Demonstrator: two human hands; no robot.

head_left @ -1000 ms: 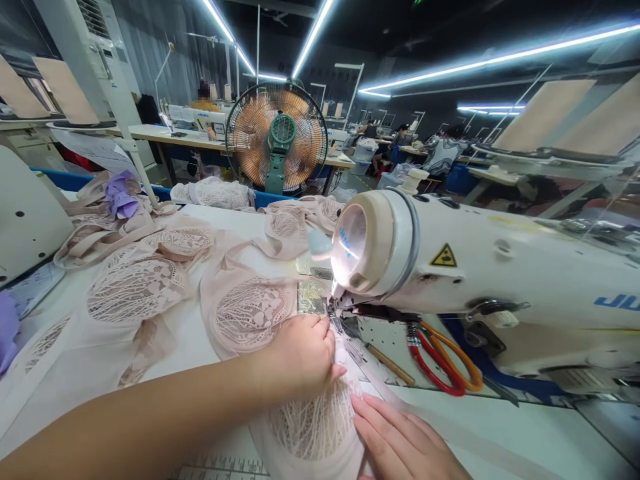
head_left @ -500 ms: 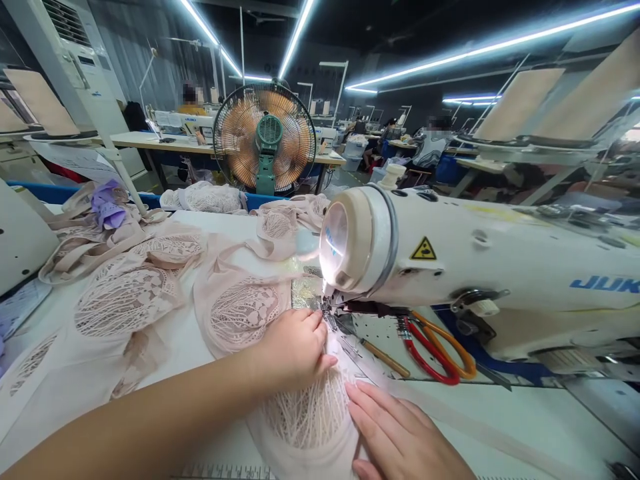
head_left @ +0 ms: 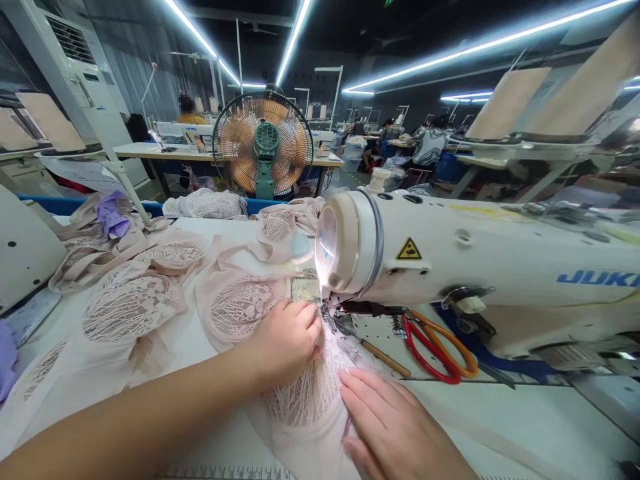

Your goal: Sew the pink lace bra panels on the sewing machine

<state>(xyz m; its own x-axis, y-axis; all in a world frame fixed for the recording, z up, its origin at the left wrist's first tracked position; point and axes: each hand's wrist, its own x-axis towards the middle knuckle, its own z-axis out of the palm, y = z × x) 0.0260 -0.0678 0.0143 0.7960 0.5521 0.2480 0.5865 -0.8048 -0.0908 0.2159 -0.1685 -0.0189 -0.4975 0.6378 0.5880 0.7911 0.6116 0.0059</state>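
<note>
A beige lace bra (head_left: 303,400) lies under the sewing machine (head_left: 470,267), its edge running up to the lit presser foot (head_left: 327,312). Just left of that foot, my left hand (head_left: 290,343) has curled fingers closed on the bra, the thumb mostly hidden. My right hand (head_left: 395,423) rests flat on the bra's right edge, fingers stretched out and thumb lower down at the hem. Another lace cup (head_left: 243,307) spreads beyond my left wrist.
Red-handled pliers (head_left: 433,353), orange-handled scissors (head_left: 457,347) and a wooden-handled tool (head_left: 385,359) lie right of the needle area. More lace bras (head_left: 130,307) cover the left side. A fan (head_left: 263,143) stands behind the table.
The bra has slid slightly up toward the presser foot, with my right hand following. My left hand has shifted a little left, its thumb now tucked from sight. The view has turned slightly.
</note>
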